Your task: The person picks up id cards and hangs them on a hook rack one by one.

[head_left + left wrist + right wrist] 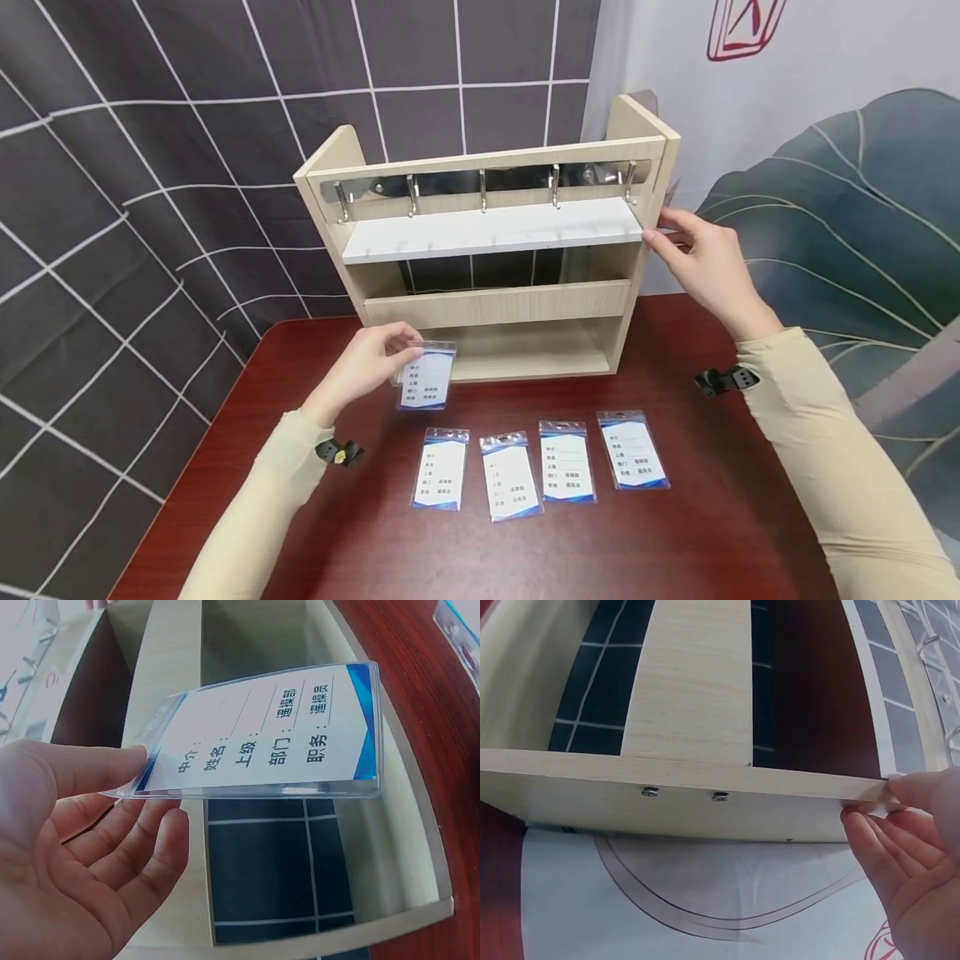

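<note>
My left hand (367, 362) pinches a clear-sleeved name badge (427, 379) by its top end, in front of the lower left of a wooden shelf rack (498, 307). In the left wrist view the badge (262, 735) shows printed lines and a blue corner, with the thumb on its upper face. At the rack's right side panel (705, 799), my right hand (708, 258) grips the edge between thumb and fingers. A metal strip with several hooks (483, 192) runs across the rack above a white shelf board (495, 232).
Several more name badges lie in a row on the red-brown table (600, 550), among them a leftmost badge (441, 469) and a rightmost badge (633, 450). Behind the rack hangs a dark grid-patterned curtain (420, 50); a leaf-printed cloth (847, 192) is at the right.
</note>
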A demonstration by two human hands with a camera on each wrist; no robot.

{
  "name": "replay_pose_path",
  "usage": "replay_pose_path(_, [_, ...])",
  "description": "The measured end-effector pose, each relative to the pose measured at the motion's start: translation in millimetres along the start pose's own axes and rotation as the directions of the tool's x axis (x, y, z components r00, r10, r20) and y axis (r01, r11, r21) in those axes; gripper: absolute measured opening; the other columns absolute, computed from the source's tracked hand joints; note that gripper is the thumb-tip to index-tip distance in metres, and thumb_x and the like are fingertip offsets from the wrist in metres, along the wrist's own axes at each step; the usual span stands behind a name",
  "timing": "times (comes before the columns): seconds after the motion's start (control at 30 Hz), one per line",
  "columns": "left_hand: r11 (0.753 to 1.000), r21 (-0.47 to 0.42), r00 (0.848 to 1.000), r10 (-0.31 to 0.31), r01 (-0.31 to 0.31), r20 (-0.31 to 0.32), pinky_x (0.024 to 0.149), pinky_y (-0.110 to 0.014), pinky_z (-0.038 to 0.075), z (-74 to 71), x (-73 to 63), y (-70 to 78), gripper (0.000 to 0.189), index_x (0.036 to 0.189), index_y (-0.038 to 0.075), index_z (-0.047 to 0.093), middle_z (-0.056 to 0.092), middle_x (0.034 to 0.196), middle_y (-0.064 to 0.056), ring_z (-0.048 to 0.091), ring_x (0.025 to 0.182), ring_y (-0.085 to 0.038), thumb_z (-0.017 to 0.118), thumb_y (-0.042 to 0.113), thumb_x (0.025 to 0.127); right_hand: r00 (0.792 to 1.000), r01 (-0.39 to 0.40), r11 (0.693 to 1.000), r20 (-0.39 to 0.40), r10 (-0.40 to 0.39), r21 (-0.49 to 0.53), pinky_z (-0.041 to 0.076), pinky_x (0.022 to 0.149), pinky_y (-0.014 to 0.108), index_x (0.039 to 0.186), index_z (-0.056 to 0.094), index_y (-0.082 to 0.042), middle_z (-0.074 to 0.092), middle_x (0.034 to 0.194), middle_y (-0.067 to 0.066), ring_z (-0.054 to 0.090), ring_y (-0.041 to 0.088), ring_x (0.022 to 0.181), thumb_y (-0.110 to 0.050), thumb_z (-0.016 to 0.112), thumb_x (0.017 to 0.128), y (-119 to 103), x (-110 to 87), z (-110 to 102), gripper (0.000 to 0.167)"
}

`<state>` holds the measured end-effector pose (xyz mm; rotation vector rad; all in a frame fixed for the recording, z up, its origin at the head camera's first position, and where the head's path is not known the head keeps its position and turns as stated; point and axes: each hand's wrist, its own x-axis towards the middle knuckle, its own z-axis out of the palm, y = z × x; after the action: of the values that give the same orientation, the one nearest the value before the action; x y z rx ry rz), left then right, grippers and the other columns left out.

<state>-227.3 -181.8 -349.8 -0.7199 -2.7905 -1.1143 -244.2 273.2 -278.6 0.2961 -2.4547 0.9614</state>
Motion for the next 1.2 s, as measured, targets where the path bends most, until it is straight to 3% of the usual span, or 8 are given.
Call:
replay_pose_path(0.13, [1.000,0.005,1.000,0.016,-0.016,0.003,0.065,-0.036,0.054,1.8,4.4,5.5,0.010,0.103,0.011,0.071,0.072,0.091,-0.002,0.065,0.079,-0.019,0.072,0.013,0.094,1.000,0.004,1.000,-0.004,-0.004,0.002,0.049,0.090,0.062,0.142,0.057,-0.007,0.064,0.129,0.023,0.065,0.043,0.110,-0.034,0.063,0.100,-1,-0.3,1,0.050])
replay_pose_path(0.33, [0.998,0.018,0.998,0.054,-0.055,0.018,0.079,-0.038,0.052,3.5,16.9,15.6,0.008,0.102,0.012,0.071,0.073,0.093,-0.001,0.067,0.082,-0.017,0.071,0.014,0.094,1.000,0.003,1.000,-0.004,-0.003,-0.001,0.048,0.091,0.062,0.142,0.057,-0.006,0.064,0.129,0.024,0.065,0.044,0.111,-0.033,0.063,0.100,-2,-1.3,0,0.050])
replay_pose_path(0.67, [0.990,0.007,0.990,0.142,-0.142,0.022,0.078,-0.036,0.054,2.9,35.4,37.8,0.007,0.101,0.010,0.071,0.072,0.093,-0.002,0.066,0.082,-0.017,0.070,0.014,0.096,1.000,-0.005,1.000,0.021,0.005,-0.001,0.047,0.091,0.063,0.143,0.056,-0.006,0.062,0.131,0.024,0.063,0.045,0.113,-0.034,0.063,0.101,-2,0.4,-2,0.051])
replay_pose_path(1.2, [0.979,-0.002,0.979,0.203,-0.203,0.031,0.074,-0.033,0.053,7.8,52.5,64.3,0.007,0.101,0.012,0.070,0.072,0.090,0.001,0.066,0.080,-0.014,0.070,0.016,0.096,1.000,-0.007,1.000,0.030,0.007,0.011,0.048,0.090,0.063,0.144,0.055,-0.006,0.062,0.132,0.023,0.064,0.043,0.113,-0.036,0.062,0.101,1,-0.4,-5,0.053])
